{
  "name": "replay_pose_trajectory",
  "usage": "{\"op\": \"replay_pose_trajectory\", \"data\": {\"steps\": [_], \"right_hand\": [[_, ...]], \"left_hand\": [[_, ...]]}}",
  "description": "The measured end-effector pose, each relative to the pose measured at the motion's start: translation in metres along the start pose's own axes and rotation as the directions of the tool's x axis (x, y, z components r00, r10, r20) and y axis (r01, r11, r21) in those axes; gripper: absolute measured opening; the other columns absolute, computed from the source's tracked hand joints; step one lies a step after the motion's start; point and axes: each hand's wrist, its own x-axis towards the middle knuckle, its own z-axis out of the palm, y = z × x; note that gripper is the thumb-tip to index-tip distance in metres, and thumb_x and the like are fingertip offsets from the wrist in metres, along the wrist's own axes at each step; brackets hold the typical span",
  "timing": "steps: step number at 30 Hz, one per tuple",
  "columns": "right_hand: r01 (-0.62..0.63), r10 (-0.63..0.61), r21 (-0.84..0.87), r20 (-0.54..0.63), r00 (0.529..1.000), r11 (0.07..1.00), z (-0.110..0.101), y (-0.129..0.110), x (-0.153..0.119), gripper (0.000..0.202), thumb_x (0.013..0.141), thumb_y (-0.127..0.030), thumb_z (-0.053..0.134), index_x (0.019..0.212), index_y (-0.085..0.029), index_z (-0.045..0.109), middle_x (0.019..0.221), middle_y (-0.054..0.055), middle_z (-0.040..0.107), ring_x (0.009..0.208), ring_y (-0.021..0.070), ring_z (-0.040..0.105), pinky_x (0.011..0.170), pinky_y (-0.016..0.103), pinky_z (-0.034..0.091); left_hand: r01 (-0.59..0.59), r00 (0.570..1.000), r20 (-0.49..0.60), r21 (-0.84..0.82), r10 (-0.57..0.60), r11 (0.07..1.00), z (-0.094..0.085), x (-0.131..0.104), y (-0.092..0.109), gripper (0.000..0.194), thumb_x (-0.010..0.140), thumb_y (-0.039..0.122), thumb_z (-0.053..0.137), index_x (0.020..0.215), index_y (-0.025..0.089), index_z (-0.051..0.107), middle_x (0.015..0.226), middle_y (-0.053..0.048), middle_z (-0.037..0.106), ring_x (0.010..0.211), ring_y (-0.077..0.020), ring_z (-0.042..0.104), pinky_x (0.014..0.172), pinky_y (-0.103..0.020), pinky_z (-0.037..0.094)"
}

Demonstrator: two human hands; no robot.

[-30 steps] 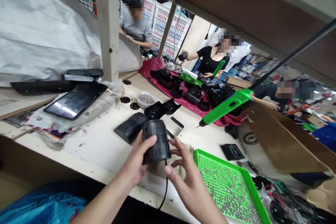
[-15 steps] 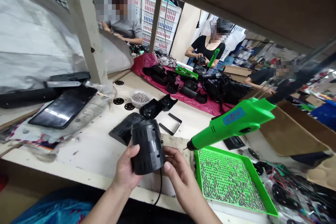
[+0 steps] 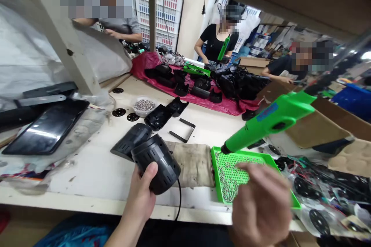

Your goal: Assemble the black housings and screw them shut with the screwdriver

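Note:
My left hand (image 3: 142,187) grips a black cylindrical plastic housing (image 3: 158,164) with slots in its side, tilted over the bench; a black cable hangs from it. Behind that lies another black slotted shell (image 3: 131,139) on the tabletop. My right hand (image 3: 261,200), smeared by motion, is over a green perforated tray (image 3: 216,173) of small metal screws. One finger points toward the screws, but whether anything is between the fingertips cannot be seen. A green electric screwdriver (image 3: 261,123) hangs at a slant, its tip above the tray's far left corner.
A worn cloth pad (image 3: 193,164) lies left of the tray. Farther back are a bowl of small metal pieces (image 3: 143,106), black discs (image 3: 118,112), a U-shaped bracket (image 3: 184,130) and open shells (image 3: 159,117). A tablet (image 3: 48,127) lies left, cables (image 3: 315,189) right. Co-workers sit beyond.
My right hand has left the housing and moved right over the screw tray. The housing now leans more in my left hand. The view has shifted, and the screwdriver hangs nearer the tray's corner.

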Motion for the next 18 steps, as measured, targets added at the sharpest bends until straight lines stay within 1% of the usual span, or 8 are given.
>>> {"op": "replay_pose_trajectory", "data": {"steps": [1, 3, 4, 7, 10, 12, 15, 18], "right_hand": [[-0.015, 0.015, 0.004, -0.106, 0.994, 1.000, -0.001, 0.006, 0.013, 0.045, 0.086, -0.019, 0.060, 0.128, -0.034, 0.053, 0.126, 0.006, 0.047, 0.113, 0.0246, 0.052, 0.099, 0.046, 0.046], [-0.205, 0.205, 0.005, -0.002, 0.979, 0.979, 0.004, 0.022, 0.043, 0.055, 0.088, -0.031, 0.059, 0.138, -0.032, 0.036, 0.132, 0.009, 0.044, 0.121, 0.0272, 0.048, 0.102, 0.050, 0.042], [-0.278, 0.278, -0.010, 0.075, 0.958, 0.960, 0.008, 0.030, 0.057, 0.054, 0.087, -0.038, 0.059, 0.136, -0.028, 0.036, 0.124, 0.011, 0.050, 0.114, 0.0273, 0.052, 0.096, 0.049, 0.046], [-0.393, 0.391, 0.007, 0.085, 0.917, 0.920, 0.023, 0.046, 0.086, 0.039, 0.081, -0.041, 0.065, 0.112, -0.023, 0.050, 0.096, 0.005, 0.058, 0.091, 0.0222, 0.058, 0.085, 0.042, 0.051], [-0.453, 0.441, 0.142, 0.111, 0.891, 0.880, 0.033, 0.040, 0.088, 0.027, 0.073, -0.037, 0.073, 0.090, -0.022, 0.057, 0.082, 0.001, 0.058, 0.077, 0.0183, 0.058, 0.076, 0.037, 0.052], [-0.547, 0.483, 0.277, 0.268, 0.833, 0.790, 0.034, 0.030, 0.081, 0.028, 0.071, -0.036, 0.076, 0.089, -0.022, 0.061, 0.076, -0.001, 0.059, 0.072, 0.0171, 0.059, 0.075, 0.037, 0.053], [-0.688, 0.441, 0.460, 0.537, 0.719, 0.561, 0.034, 0.017, 0.071, 0.037, 0.073, -0.034, 0.077, 0.105, -0.022, 0.064, 0.064, -0.005, 0.059, 0.063, 0.0152, 0.062, 0.069, 0.034, 0.054], [-0.661, 0.408, 0.634, 0.522, 0.749, 0.401, 0.036, 0.009, 0.064, 0.033, 0.076, -0.038, 0.076, 0.104, -0.023, 0.066, 0.055, -0.007, 0.055, 0.052, 0.0120, 0.058, 0.061, 0.030, 0.055]], "left_hand": [[-0.003, 1.000, -0.006, 0.001, 0.003, 1.000, 0.001, -0.001, 0.001, 0.080, 0.058, 0.048, 0.084, 0.128, 0.022, 0.055, 0.105, -0.005, 0.071, 0.108, -0.0294, 0.063, 0.095, -0.040, 0.051], [-0.015, 1.000, -0.012, 0.010, 0.015, 1.000, 0.003, -0.002, 0.001, 0.077, 0.057, 0.046, 0.085, 0.126, 0.025, 0.057, 0.103, -0.003, 0.072, 0.111, -0.0273, 0.062, 0.098, -0.037, 0.049], [-0.023, 1.000, -0.015, 0.015, 0.023, 1.000, 0.003, -0.003, 0.001, 0.075, 0.058, 0.046, 0.084, 0.125, 0.026, 0.058, 0.103, -0.002, 0.072, 0.112, -0.0258, 0.061, 0.099, -0.035, 0.047], [-0.056, 0.998, -0.031, 0.024, 0.057, 0.998, 0.004, -0.006, -0.001, 0.067, 0.064, 0.046, 0.081, 0.124, 0.030, 0.058, 0.109, 0.001, 0.071, 0.119, -0.0226, 0.057, 0.101, -0.031, 0.045], [-0.080, 0.994, -0.067, 0.038, 0.082, 0.996, 0.007, -0.009, -0.003, 0.065, 0.065, 0.049, 0.079, 0.124, 0.033, 0.057, 0.119, 0.003, 0.068, 0.125, -0.0233, 0.052, 0.101, -0.032, 0.045], [-0.098, 0.991, -0.081, 0.058, 0.102, 0.994, 0.011, -0.012, -0.003, 0.064, 0.065, 0.051, 0.078, 0.123, 0.034, 0.058, 0.122, 0.004, 0.066, 0.129, -0.0239, 0.048, 0.102, -0.032, 0.044], [-0.124, 0.989, -0.072, 0.092, 0.130, 0.988, 0.016, -0.014, -0.002, 0.060, 0.068, 0.054, 0.074, 0.122, 0.034, 0.058, 0.124, 0.006, 0.065, 0.133, -0.0236, 0.043, 0.108, -0.032, 0.040], [-0.133, 0.989, -0.054, 0.116, 0.140, 0.984, 0.015, -0.015, -0.002, 0.056, 0.074, 0.053, 0.070, 0.125, 0.036, 0.055, 0.127, 0.008, 0.063, 0.134, -0.0223, 0.042, 0.110, -0.033, 0.038]]}}
